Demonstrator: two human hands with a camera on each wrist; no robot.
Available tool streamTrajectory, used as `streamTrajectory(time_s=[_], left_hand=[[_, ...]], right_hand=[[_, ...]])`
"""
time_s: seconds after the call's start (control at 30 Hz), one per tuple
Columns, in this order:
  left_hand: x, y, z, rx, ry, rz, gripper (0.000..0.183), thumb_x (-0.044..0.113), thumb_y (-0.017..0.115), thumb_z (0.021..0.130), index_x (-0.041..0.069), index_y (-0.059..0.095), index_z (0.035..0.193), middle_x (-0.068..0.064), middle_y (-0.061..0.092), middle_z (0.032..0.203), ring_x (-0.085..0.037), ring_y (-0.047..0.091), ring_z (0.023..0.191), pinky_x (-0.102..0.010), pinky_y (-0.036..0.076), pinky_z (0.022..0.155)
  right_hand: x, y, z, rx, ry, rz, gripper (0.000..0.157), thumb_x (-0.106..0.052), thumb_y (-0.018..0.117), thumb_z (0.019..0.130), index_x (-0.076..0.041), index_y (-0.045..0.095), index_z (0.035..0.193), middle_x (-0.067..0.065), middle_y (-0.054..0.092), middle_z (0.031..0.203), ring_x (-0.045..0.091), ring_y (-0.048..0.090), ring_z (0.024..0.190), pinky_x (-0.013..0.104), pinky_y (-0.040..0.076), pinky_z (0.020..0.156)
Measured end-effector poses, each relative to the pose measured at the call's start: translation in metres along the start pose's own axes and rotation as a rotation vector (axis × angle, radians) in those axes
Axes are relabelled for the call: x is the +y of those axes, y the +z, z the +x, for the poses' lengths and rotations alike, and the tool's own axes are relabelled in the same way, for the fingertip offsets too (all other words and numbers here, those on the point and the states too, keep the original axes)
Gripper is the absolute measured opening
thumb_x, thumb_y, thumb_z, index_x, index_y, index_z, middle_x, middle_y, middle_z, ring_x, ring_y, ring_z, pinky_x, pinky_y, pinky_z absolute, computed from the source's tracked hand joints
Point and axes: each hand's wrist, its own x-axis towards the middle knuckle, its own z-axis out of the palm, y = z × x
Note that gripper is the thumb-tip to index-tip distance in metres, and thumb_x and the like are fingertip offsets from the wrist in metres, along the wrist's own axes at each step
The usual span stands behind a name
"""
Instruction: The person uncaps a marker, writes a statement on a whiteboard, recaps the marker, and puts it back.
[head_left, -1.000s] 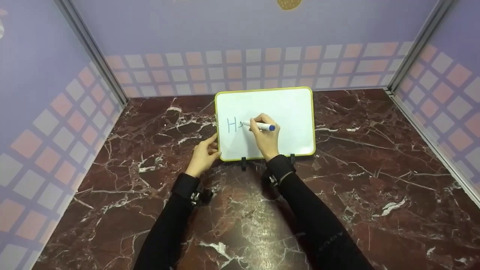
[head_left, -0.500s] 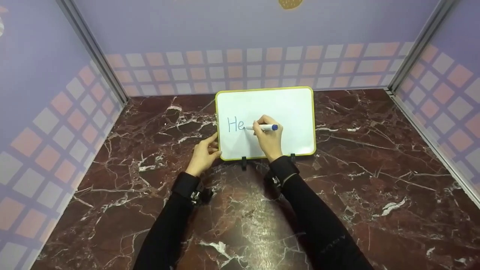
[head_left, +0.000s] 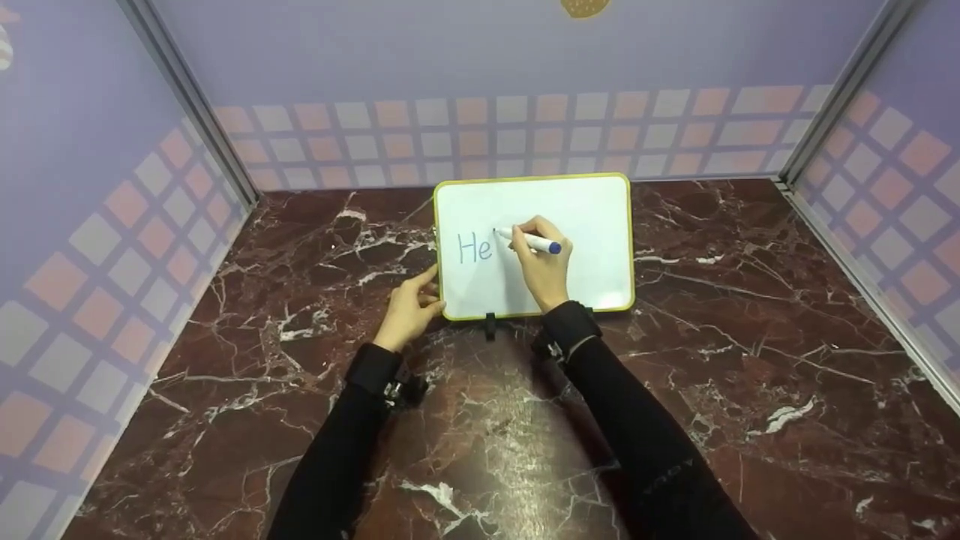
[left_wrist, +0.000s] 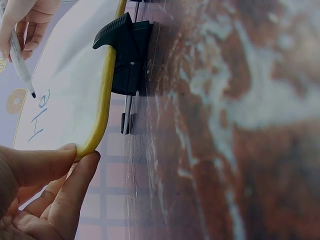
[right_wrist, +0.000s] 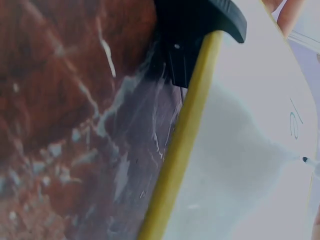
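A whiteboard (head_left: 592, 277) with a yellow rim leans on a black stand (head_left: 490, 327), with blue "He" lettering (head_left: 475, 247) at its left. My right hand (head_left: 546, 262) grips a white marker (head_left: 534, 241) with a blue end, its dark tip just right of and above the "e". At the board's lower left corner, my left hand (head_left: 409, 309) pinches the rim between thumb and fingers, as the left wrist view shows up close on the thumb (left_wrist: 42, 166). In the right wrist view the marker tip (right_wrist: 306, 160) shows at the right edge; most of the right hand is out of frame.
The board stands on a dark red marbled table (head_left: 697, 390) with white veins. Purple panels with pink and white checks (head_left: 345, 142) enclose the back and both sides, joined by metal corner posts (head_left: 191, 97). A black stand clip (left_wrist: 115, 35) hooks over the board's lower rim.
The "e" has been drawn beside the "H". My right hand has moved right, and the marker tip has risen above the "e". My left hand has stayed at the board's corner.
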Motion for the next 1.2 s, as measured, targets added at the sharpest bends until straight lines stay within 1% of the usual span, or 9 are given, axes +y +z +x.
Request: streamTrajectory(time_s=[0.17,0.33,0.43,0.57,0.67,0.8,0.97,1.1,1.2], left_hand=[[-0.001,0.000,0.000,0.001,0.001,0.017,0.067,-0.011,0.066,0.086,0.003,0.043,0.148,-0.027,0.065,0.114,-0.038,0.070,0.103,-0.038,0.062,0.085],[-0.002,-0.001,0.001,-0.005,0.002,0.016,0.068,-0.011,0.065,0.087,0.003,0.042,0.149,-0.027,0.064,0.114,-0.038,0.070,0.104,-0.038,0.062,0.086],[-0.002,-0.001,0.000,-0.003,0.005,0.013,0.068,-0.011,0.066,0.087,0.004,0.043,0.149,-0.027,0.065,0.114,-0.038,0.070,0.103,-0.038,0.062,0.086],[-0.003,0.000,0.000,-0.001,0.002,0.011,0.067,-0.011,0.066,0.087,0.004,0.043,0.149,-0.027,0.065,0.114,-0.038,0.070,0.103,-0.038,0.062,0.086],[-0.003,0.000,0.000,-0.014,0.001,0.007,0.067,-0.010,0.064,0.088,0.003,0.041,0.149,-0.027,0.064,0.116,-0.038,0.069,0.105,-0.038,0.062,0.086],[-0.004,0.000,0.001,-0.022,0.014,0.006,0.067,-0.010,0.064,0.088,0.002,0.040,0.150,-0.028,0.064,0.114,-0.039,0.069,0.105,-0.039,0.062,0.086],[-0.002,0.001,0.000,-0.008,0.010,-0.001,0.067,-0.012,0.065,0.087,0.001,0.042,0.148,-0.028,0.064,0.113,-0.039,0.070,0.103,-0.037,0.062,0.085],[-0.002,0.001,0.001,-0.011,0.008,-0.007,0.068,-0.012,0.065,0.086,0.001,0.041,0.148,-0.028,0.065,0.115,-0.039,0.070,0.102,-0.036,0.062,0.084],[-0.002,-0.001,0.001,-0.013,0.011,0.006,0.068,-0.011,0.065,0.086,0.002,0.042,0.149,-0.028,0.065,0.114,-0.039,0.070,0.103,-0.037,0.062,0.085]], right_hand=[[0.002,-0.003,0.000,-0.025,0.006,-0.001,0.014,0.006,0.062,0.090,0.013,0.062,0.078,0.027,0.066,0.077,0.041,0.067,0.068,0.012,0.045,0.057],[0.009,-0.011,-0.006,-0.079,0.024,-0.015,0.018,0.003,0.063,0.090,0.007,0.061,0.072,0.020,0.066,0.071,0.035,0.065,0.062,0.015,0.042,0.054],[0.011,-0.015,-0.008,-0.100,0.008,-0.018,0.020,0.002,0.061,0.089,0.004,0.060,0.069,0.017,0.065,0.068,0.029,0.064,0.058,0.017,0.041,0.051],[0.011,-0.018,-0.006,-0.063,-0.034,-0.030,0.019,0.002,0.060,0.088,0.002,0.059,0.069,0.014,0.065,0.068,0.015,0.062,0.056,0.017,0.044,0.051],[0.011,-0.019,-0.003,-0.027,-0.049,-0.032,0.018,0.000,0.061,0.089,0.002,0.060,0.071,0.013,0.066,0.071,0.011,0.062,0.059,0.018,0.045,0.053],[0.011,-0.018,0.003,-0.010,-0.054,-0.025,0.017,-0.002,0.062,0.091,0.003,0.063,0.076,0.014,0.067,0.075,0.017,0.065,0.064,0.018,0.044,0.056],[0.011,-0.016,0.008,-0.008,-0.049,-0.032,0.015,-0.003,0.064,0.092,0.003,0.066,0.078,0.014,0.068,0.076,0.019,0.067,0.066,0.016,0.048,0.058],[0.010,-0.015,0.007,-0.008,-0.036,-0.040,0.015,0.000,0.064,0.090,0.005,0.065,0.076,0.017,0.068,0.075,0.021,0.066,0.065,0.014,0.046,0.057],[0.010,-0.015,0.003,-0.017,-0.016,-0.055,0.015,0.005,0.063,0.089,0.008,0.062,0.074,0.021,0.066,0.074,0.027,0.065,0.062,0.013,0.044,0.056]])
